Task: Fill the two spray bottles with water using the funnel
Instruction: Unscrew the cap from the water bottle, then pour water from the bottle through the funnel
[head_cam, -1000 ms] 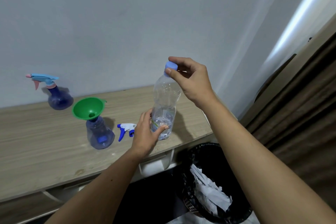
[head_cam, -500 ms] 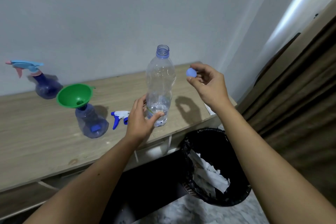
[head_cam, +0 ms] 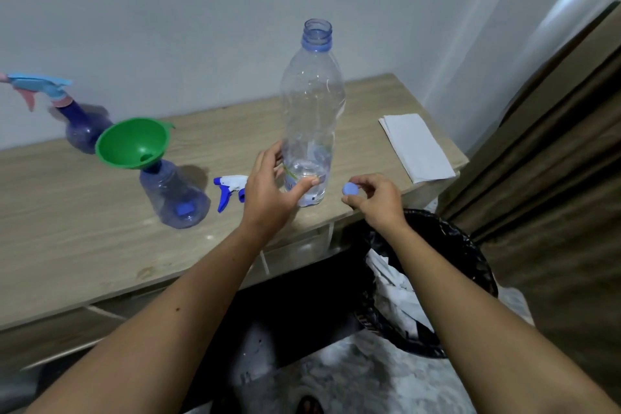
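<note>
Wooden desk (head_cam: 84, 239), perhaps laminate; pale wall (head_cam: 168, 10).

1. The funnel (head_cam: 132, 143) is bright green.
2. The open spray bottle (head_cam: 174, 195) is translucent blue-violet; the capped spray bottle (head_cam: 82, 126) at 10 o'clock has a light blue and pink head.
3. The loose trigger head (head_cam: 230, 190) is white and blue.
4. The cap (head_cam: 349, 188) is pale blue.
5. The table (head_cam: 84, 245) is pale woodgrain.
</note>
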Available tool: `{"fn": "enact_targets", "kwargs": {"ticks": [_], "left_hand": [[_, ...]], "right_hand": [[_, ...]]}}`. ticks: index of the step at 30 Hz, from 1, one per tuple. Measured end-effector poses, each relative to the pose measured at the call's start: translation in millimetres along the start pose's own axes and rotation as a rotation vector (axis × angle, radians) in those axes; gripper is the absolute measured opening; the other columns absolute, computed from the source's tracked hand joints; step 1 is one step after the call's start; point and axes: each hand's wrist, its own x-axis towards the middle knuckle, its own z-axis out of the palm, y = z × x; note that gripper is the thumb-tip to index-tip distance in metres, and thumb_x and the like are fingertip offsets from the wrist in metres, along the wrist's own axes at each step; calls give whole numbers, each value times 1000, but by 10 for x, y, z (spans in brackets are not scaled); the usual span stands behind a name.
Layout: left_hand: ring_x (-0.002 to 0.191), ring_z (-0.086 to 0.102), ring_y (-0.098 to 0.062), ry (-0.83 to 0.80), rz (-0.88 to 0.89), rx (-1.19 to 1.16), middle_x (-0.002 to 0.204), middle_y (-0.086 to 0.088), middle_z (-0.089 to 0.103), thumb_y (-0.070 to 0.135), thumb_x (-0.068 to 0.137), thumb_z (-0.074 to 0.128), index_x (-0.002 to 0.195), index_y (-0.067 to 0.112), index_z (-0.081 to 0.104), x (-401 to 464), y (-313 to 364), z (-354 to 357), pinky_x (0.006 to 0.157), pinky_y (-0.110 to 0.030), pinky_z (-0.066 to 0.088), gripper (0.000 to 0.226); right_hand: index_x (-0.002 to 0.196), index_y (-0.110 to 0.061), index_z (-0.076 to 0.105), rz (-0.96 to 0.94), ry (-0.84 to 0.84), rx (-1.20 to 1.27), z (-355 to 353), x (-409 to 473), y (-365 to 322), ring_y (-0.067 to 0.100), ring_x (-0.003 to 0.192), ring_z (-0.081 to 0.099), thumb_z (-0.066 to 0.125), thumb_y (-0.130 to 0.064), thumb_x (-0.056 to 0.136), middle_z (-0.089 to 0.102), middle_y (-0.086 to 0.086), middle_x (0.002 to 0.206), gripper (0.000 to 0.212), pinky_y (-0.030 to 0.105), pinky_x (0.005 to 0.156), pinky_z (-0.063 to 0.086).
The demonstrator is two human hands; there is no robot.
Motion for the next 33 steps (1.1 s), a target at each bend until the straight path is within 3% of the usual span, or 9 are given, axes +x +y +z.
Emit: {"fn": "enact_targets", "kwargs": {"ticks": [6, 9, 13, 15, 18, 21, 24, 29, 33], "left_hand": [[119, 54, 18, 8, -2, 20, 134, 10, 56, 26, 82, 93, 153, 16, 51, -6, -23, 18, 100, -6, 45, 83], [120, 52, 19, -23, 21, 55, 137, 12, 55, 35, 84, 91, 157, 19, 48, 7, -20, -14, 101, -7, 46, 86], [143, 51, -8, -71, 62, 131, 160, 6, 49, 62, 83, 82, 167, 24, 31, -7, -63, -123, 116, -40, 48, 105], [149, 45, -11, -59, 38, 108, 166, 3, 42, 65, 84, 80, 169, 22, 25, -77, -44, -188, 120, -37, 44, 111], [139, 52, -5, -15, 15, 59, 155, 2, 52, 51, 85, 82, 163, 15, 38, -251, -30, -352, 114, -20, 45, 98], [126, 63, -7, 18, 9, 104, 138, 9, 64, 47, 86, 86, 151, 16, 54, -404, -118, -630, 108, -25, 50, 80], [113, 69, -5, 66, -18, 133, 123, 7, 73, 42, 86, 88, 138, 17, 65, -541, -227, -974, 104, -32, 55, 62], [85, 72, -2, 176, -125, 185, 95, 11, 76, 51, 78, 89, 112, 22, 76, -743, -411, -1538, 87, -31, 61, 46], [82, 69, -9, 313, -193, 216, 95, 8, 73, 44, 71, 98, 108, 21, 71, -699, -553, -1812, 82, -37, 60, 52]], "right_hand": [[119, -13, 76, -7, -25, -7, -14, 6, 7, 6, 88, 59, 97, -13, 71, 72, 4, 113, 52, 13, 79, 45], [125, -13, 72, -9, -46, 3, -63, -34, -75, 7, 94, 61, 98, -17, 70, 71, 5, 120, 61, 20, 88, 52], [135, -16, 64, -103, -36, 43, -203, -165, -421, 5, 104, 62, 98, -31, 72, 66, -1, 129, 73, 15, 93, 47], [140, -21, 60, -174, -43, 83, -266, -226, -647, 11, 115, 61, 97, -39, 72, 63, -3, 134, 80, 23, 98, 47], [146, -24, 54, -232, -85, 154, -295, -284, -968, 10, 124, 59, 98, -41, 69, 59, -8, 141, 90, 13, 97, 44], [148, -26, 49, -258, -102, 226, -258, -290, -1225, 9, 130, 58, 100, -52, 60, 58, -7, 144, 105, 4, 95, 44], [144, -22, 49, -255, -86, 263, -186, -297, -1402, 12, 132, 57, 94, -74, 45, 58, -3, 143, 120, 21, 108, 46], [139, -24, 51, -218, -28, 320, -4, -296, -1501, 13, 127, 62, 97, -69, 47, 62, -4, 137, 112, 39, 113, 51], [140, -23, 52, -229, -7, 350, 131, -302, -1602, 15, 127, 61, 97, -66, 51, 63, -2, 136, 110, 37, 114, 49]]}}
